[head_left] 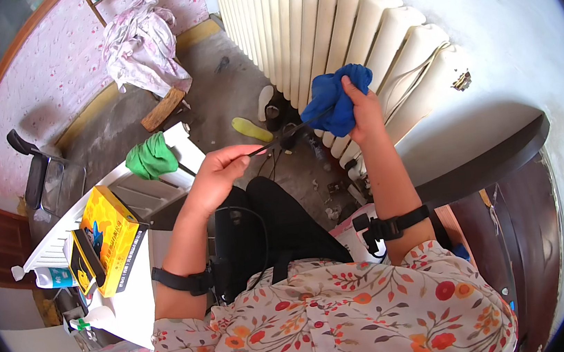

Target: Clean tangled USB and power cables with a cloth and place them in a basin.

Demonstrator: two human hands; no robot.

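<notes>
My left hand [219, 175] pinches a thin black cord [292, 132] between thumb and fingers, above my knees. From there the cord runs up to the right into a bunched blue cloth [333, 99]. My right hand [366, 111] grips that cloth, its thumb on top, in front of the cream radiator [348, 27]. The cloth hides the cord's far end. Left of my left hand, a green cloth [152, 157] hangs over the edge of a white panelled unit [184, 140].
A yellow box [112, 239] and a white bottle [53, 276] are at my left. On the floor lie a yellow-green insole [251, 129], dark shoes [280, 113] and debris. A dark curved shelf [483, 153] juts out at right. A folding chair [44, 172] stands far left.
</notes>
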